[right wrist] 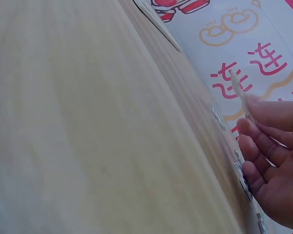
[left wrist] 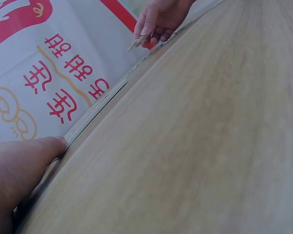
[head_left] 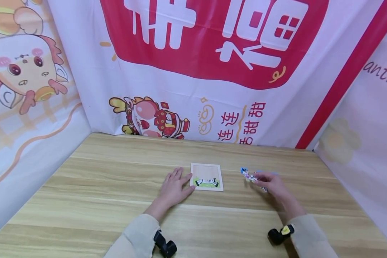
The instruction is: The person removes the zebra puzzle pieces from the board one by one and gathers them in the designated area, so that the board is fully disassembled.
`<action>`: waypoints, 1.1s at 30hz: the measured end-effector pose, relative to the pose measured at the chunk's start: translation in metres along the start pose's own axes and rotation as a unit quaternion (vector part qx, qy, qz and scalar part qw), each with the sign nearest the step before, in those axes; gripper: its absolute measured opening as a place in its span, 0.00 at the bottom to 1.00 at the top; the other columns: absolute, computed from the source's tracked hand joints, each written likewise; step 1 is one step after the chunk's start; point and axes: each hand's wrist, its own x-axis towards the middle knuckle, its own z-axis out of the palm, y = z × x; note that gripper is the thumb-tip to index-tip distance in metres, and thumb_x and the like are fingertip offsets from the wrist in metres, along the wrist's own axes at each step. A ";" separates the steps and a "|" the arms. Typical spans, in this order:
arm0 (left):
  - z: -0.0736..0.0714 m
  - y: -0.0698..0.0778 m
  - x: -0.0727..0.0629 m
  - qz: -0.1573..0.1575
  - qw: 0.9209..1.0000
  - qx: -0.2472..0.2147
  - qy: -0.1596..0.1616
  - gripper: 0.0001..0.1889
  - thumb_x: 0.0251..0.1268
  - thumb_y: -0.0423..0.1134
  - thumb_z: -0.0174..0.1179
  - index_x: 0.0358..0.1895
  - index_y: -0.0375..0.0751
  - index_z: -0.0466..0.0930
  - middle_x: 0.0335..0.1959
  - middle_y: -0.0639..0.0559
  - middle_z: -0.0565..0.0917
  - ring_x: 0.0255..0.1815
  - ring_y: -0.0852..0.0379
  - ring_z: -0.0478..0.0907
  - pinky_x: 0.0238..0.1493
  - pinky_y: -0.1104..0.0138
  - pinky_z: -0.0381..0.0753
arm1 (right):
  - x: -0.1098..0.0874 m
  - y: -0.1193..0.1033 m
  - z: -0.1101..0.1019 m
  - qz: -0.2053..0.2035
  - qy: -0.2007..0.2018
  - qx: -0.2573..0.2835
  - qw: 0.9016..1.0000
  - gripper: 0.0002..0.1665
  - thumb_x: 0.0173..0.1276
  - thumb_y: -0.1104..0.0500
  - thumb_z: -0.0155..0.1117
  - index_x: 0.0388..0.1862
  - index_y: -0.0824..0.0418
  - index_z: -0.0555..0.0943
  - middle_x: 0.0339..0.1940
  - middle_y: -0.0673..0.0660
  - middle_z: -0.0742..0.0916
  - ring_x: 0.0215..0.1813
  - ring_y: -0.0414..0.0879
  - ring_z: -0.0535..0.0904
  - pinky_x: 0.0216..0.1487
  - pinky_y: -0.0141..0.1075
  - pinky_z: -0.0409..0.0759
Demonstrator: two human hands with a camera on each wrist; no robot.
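Observation:
A square jigsaw puzzle board [head_left: 207,170] with a pale rim lies flat on the table. Along its near side sits a puzzle piece [head_left: 207,182] with black-and-white striped animal legs on green. My left hand [head_left: 173,189] rests at the board's left edge, fingers extended, with the thumb at the lower left corner. To the right of the board, my right hand [head_left: 272,183] pinches a thin puzzle piece [head_left: 244,172] between thumb and fingers; the right wrist view shows that piece [right wrist: 238,87] edge-on, tilted up. Loose puzzle pieces [right wrist: 241,176] lie under this hand, partly hidden by it.
The wood-grain table [head_left: 116,172] stretches out on all sides of the board. Behind it hangs a printed cloth [head_left: 167,79] with red and white lettering, and more printed cloth [head_left: 358,118] closes off the right side. Each sleeve carries a black wrist camera [head_left: 165,244].

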 end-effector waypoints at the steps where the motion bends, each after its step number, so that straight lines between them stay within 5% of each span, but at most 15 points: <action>1: 0.000 0.000 0.000 0.000 1.000 -0.001 0.001 0.28 0.57 0.59 0.46 0.58 0.48 0.67 0.63 0.37 0.54 0.64 0.42 0.46 0.60 0.50 0.44 | 0.000 0.001 0.001 -0.003 -0.001 -0.009 1.000 0.20 0.56 0.54 0.61 0.47 0.62 0.77 0.47 0.60 0.77 0.47 0.51 0.69 0.48 0.42 0.67; 13: 0.000 -0.001 0.000 -0.002 1.000 0.001 0.002 0.28 0.57 0.60 0.45 0.59 0.49 0.67 0.63 0.37 0.54 0.64 0.43 0.46 0.60 0.51 0.43 | 0.003 0.008 0.013 -0.051 0.016 -0.055 0.997 0.17 0.54 0.60 0.64 0.43 0.63 0.78 0.35 0.56 0.79 0.36 0.48 0.70 0.35 0.36 0.70; 33: -0.001 0.001 0.000 -0.006 1.000 -0.005 -0.004 0.28 0.58 0.59 0.46 0.59 0.49 0.66 0.64 0.37 0.54 0.64 0.43 0.45 0.60 0.51 0.43 | 0.004 0.009 0.016 -0.057 0.011 -0.078 0.995 0.17 0.53 0.63 0.63 0.44 0.63 0.78 0.36 0.56 0.79 0.37 0.47 0.71 0.38 0.36 0.70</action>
